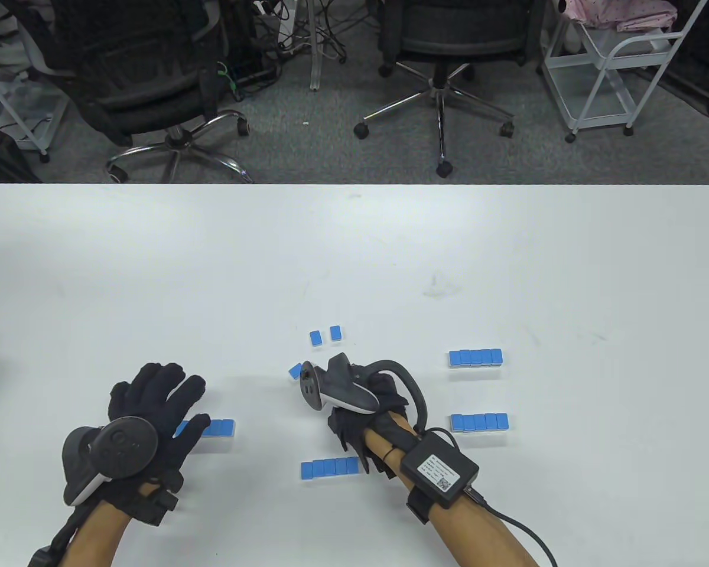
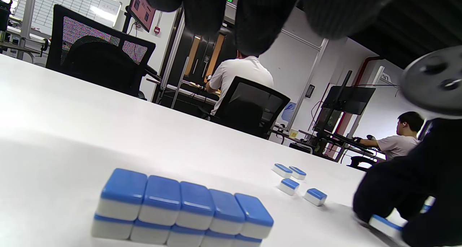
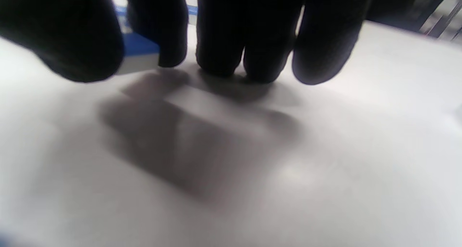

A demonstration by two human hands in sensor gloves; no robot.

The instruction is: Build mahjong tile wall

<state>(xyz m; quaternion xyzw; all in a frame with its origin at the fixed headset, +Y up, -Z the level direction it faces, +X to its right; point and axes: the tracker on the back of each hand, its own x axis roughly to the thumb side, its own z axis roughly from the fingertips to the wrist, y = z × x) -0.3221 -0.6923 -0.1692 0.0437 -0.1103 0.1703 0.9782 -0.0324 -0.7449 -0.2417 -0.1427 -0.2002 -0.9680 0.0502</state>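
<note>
Blue-backed mahjong tiles stand in two-layer walls on the white table (image 1: 212, 266): a left wall (image 1: 218, 428) (image 2: 180, 207), a near wall (image 1: 329, 468) and two right walls (image 1: 475, 358) (image 1: 480, 422). My left hand (image 1: 165, 390) lies flat with fingers spread, its thumb side over the left wall's end. Its fingers (image 2: 252, 20) hang above that wall. My right hand (image 1: 345, 425) (image 2: 408, 189) is mostly hidden under its tracker (image 1: 337, 393). In the blurred right wrist view its thumb and forefinger (image 3: 169, 30) pinch one tile (image 3: 139, 56) just above the table. Loose tiles (image 1: 315, 337) (image 1: 335, 332) (image 1: 295, 371) lie beyond it.
Office chairs (image 1: 443, 35) and a white cart (image 1: 614, 71) stand beyond the table's far edge. A cable (image 1: 520, 531) runs from the box on my right forearm. People sit at desks in the background of the left wrist view.
</note>
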